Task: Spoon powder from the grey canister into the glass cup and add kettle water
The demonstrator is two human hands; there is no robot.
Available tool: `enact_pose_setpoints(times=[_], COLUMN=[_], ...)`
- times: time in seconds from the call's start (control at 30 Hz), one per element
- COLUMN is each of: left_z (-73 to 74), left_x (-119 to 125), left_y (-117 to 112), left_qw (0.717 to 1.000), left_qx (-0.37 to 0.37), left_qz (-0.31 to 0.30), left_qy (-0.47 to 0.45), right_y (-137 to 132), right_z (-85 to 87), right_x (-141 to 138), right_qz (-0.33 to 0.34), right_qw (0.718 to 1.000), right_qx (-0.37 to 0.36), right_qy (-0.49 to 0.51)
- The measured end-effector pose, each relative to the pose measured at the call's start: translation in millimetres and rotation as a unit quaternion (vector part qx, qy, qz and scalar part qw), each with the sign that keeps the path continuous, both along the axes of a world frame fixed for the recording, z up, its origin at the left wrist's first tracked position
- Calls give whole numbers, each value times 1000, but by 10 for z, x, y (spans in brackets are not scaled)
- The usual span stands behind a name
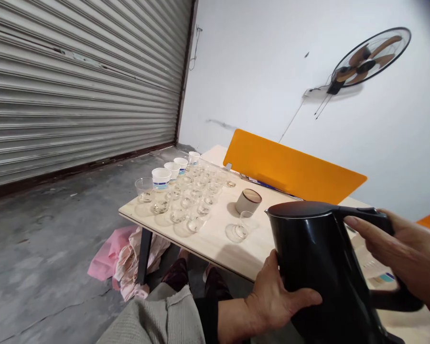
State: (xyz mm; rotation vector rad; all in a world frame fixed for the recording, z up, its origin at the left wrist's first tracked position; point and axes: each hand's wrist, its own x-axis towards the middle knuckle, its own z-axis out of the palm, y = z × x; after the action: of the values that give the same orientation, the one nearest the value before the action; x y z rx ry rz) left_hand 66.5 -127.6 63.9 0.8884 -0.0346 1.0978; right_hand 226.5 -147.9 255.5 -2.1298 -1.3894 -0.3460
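Observation:
A black electric kettle (322,258) is held low at the right, above the near edge of the wooden table (218,243). My right hand (404,253) is wrapped round its handle, thumb lying along the top. My left hand (275,298) cups the kettle's lower side from the left, fingers pressed against its body. Just left of the kettle a single clear glass (244,224) stands on the table, with a grey cup (248,201) behind it. Further left stand several rows of clear glasses (189,200) and a line of white paper cups (172,171).
An orange divider panel (290,167) stands along the table's far side. A roller shutter (75,86) fills the left wall and a fan (370,57) hangs on the white wall. Pink cloth (118,260) lies on the concrete floor by the table leg. My knee (161,320) is below.

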Motion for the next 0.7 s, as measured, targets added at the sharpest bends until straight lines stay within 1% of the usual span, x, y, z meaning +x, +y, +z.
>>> enact_pose_setpoints(times=[0.1,0.27,0.4,0.5,0.7], left_z=[-16,-62,-51,-58,-107], left_x=[6,38,23,20,77], left_y=[31,78,107,125,168], left_qw=[1000,1000,1000,999,999], left_qx=[-2,-22,-22,-24,-35], left_qz=[6,5,17,21,10], left_qy=[-9,-9,-5,4,-17], right_y=[92,257,349,402,511], right_z=[54,77,62,52,75], right_x=[-76,-39,3,23,-10], right_qz=[-33,-40,-22,-14,-20], right_qw=[998,996,994,993,992], right_qx=[-53,-85,-103,-111,-122], right_qy=[25,-3,-38,-39,-36])
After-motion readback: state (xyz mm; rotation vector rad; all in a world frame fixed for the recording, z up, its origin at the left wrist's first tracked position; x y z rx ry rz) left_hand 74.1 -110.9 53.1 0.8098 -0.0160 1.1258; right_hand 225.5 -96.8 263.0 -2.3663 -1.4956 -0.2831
